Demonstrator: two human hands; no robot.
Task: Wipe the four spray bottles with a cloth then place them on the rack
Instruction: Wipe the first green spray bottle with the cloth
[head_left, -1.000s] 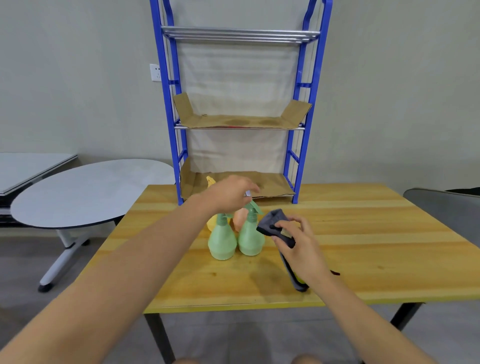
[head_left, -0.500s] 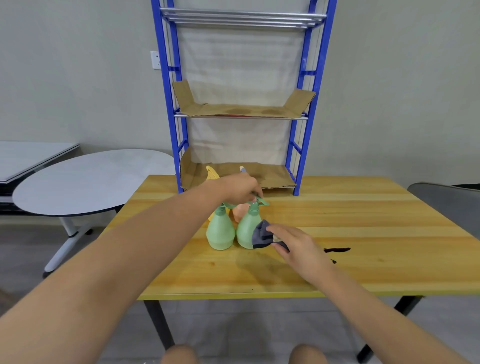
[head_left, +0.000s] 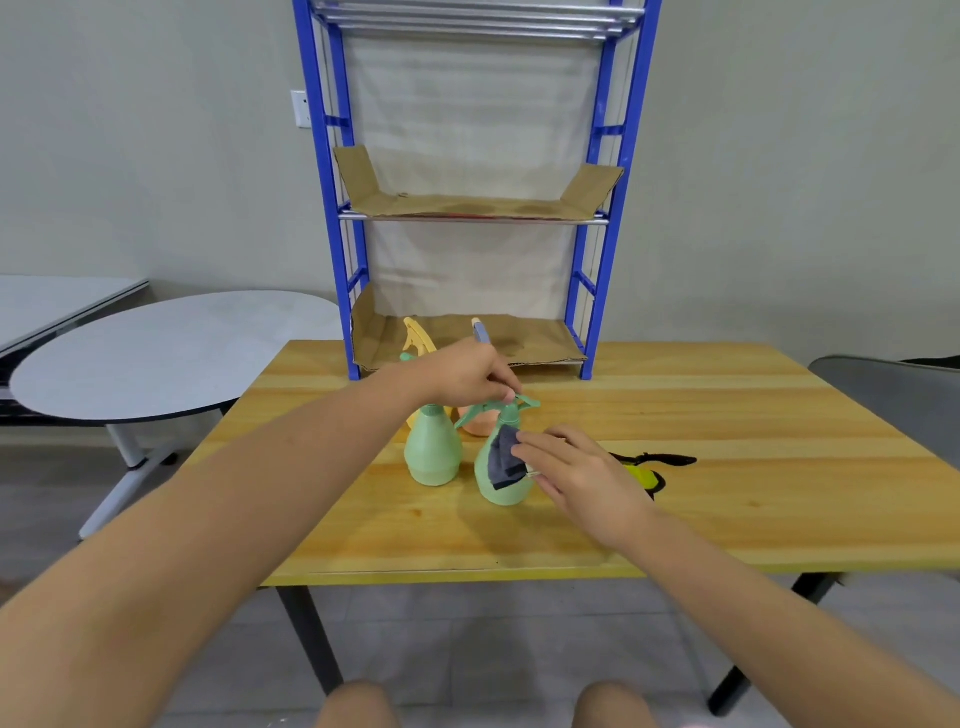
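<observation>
Two green spray bottles stand mid-table: the left green bottle and the right green bottle. Behind them a yellow bottle and an orange bottle are partly hidden by my arm. My left hand pinches the spray head of the right green bottle. My right hand presses a dark grey cloth against that bottle's side. The blue rack stands at the table's far edge, with cardboard lining its lower and middle shelves.
A black and yellow object lies on the wooden table behind my right hand. A round white table stands to the left, a grey chair to the right. My knees show at the bottom.
My right hand has brought the cloth from above the table to the right green bottle's side. My left hand has settled on that bottle's spray head. The black and yellow object now lies uncovered.
</observation>
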